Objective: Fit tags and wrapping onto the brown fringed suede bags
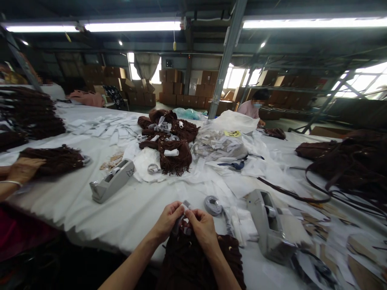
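- At the worktop's (127,209) near edge, our left hand (167,222) and right hand (202,228) pinch a small white tag (186,206) over a brown fringed piece (193,262).
- The light tag could slip from our fingertips.
- The piece overhangs the edge and could slide off.

Not much legible here. Grey tape dispenser (112,180) left of centre: dark handwritten marks on its side near the front end, too blurred to read. Yellow label (232,133) on top of the clear plastic bag (219,146) mid-table: dark print on it, too small to make out. Cardboard boxes (172,86) at the back wall: no readable print. Nothing else w/ text.
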`<state>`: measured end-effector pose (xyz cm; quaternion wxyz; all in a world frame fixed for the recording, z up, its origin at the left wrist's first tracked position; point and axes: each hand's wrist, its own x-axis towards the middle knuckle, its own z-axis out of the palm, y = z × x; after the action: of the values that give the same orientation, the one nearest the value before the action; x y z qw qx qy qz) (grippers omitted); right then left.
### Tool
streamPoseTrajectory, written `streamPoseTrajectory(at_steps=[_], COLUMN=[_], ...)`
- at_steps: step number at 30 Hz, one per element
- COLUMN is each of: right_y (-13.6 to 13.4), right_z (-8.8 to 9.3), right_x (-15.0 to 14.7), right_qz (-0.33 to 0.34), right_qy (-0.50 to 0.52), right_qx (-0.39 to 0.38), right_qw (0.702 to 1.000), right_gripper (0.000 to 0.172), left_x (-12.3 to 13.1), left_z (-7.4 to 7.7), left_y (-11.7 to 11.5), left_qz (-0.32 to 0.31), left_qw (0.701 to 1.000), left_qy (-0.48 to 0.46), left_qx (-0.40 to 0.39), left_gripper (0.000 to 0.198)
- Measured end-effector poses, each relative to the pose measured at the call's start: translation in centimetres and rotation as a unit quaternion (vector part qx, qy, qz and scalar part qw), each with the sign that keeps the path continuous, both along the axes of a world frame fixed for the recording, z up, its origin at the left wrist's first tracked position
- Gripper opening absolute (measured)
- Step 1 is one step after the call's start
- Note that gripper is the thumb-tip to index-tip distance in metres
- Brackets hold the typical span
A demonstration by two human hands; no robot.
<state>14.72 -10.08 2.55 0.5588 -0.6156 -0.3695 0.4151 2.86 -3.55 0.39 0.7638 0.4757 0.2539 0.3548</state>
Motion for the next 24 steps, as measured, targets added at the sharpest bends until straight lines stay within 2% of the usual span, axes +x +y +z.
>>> streamPoseTrajectory(at_steps=[3,5,12,17,20,24], right_y=[0.1,0.0,-0.2,-0.2,-0.1,0.4], right_z=[-0.5,-0.4,-0.1,0.5,1.2,0.9], right_x=[-0.4,-0.4,-0.6,-0.8,-0.7,-0.2], right_qz=[0.053,0.066,0.029,-0.001,0.017,-0.015], right_qy=[0.123,0.155,0.119,0.135,0.066,-0.132], right_qx=[0.021,0.028,0.019,0.010,0.020,0.057], right_qw=[0.991,0.985,0.992,0.991,0.997,0.989], right_gripper=[0.044,0.042,0.043,0.047,0.042,0.033], left_x=[0.2,0.2,0.0,-0.3,-0.3,-0.2], left_z=[-0.8,-1.1,-1.3,-0.8,-0.4,-0.3], left_y=[0.1,0.1,-0.3,-0.6,-0.9,-1.1], left_qz=[0.021,0.026,0.046,0.051,0.046,0.069], left_qw=[1.000,0.999,0.998,0.997,0.998,0.997], left_qy=[-0.015,-0.019,-0.023,-0.023,-0.032,-0.044], left_qx=[-0.013,-0.014,0.029,0.058,0.038,0.013], left_gripper=[0.039,0.038,0.039,0.040,0.040,0.042])
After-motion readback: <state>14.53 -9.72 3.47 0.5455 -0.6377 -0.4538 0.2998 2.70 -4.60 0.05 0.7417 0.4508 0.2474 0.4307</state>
